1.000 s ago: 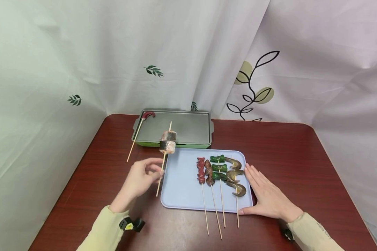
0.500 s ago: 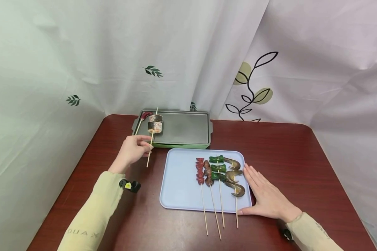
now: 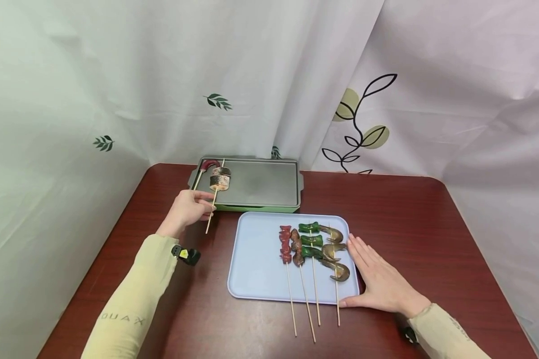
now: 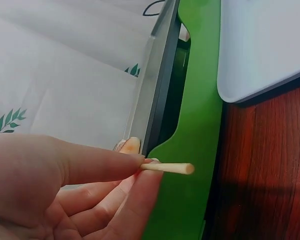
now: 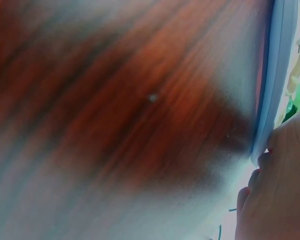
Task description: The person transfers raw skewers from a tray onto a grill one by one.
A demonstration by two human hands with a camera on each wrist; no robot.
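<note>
My left hand [image 3: 186, 208] pinches the wooden stick of a skewer with chunky dark-and-pale fish-like pieces [image 3: 220, 178]. Those pieces are at the left part of a grey griddle [image 3: 262, 182] with a green base; whether they touch its surface I cannot tell. In the left wrist view the stick's end [image 4: 177, 168] pokes out between thumb and fingers, beside the green base [image 4: 197, 100]. My right hand [image 3: 382, 286] rests at the right edge of a pale blue tray [image 3: 256, 274], fingers extended along its side and thumb at the front corner.
A skewer with a dark red curved piece [image 3: 209, 164] lies at the griddle's left edge. On the tray's right half lie red meat [image 3: 285, 244], brown meat [image 3: 297, 247], green pepper [image 3: 312, 240] and shrimp [image 3: 334, 250] skewers, sticks overhanging the front. White curtains [image 3: 251, 75] surround the table.
My left hand has carried the fish-like skewer left and away from me, from over the tray's left edge to the griddle, then lowered it slightly. My right hand has stayed at the tray.
</note>
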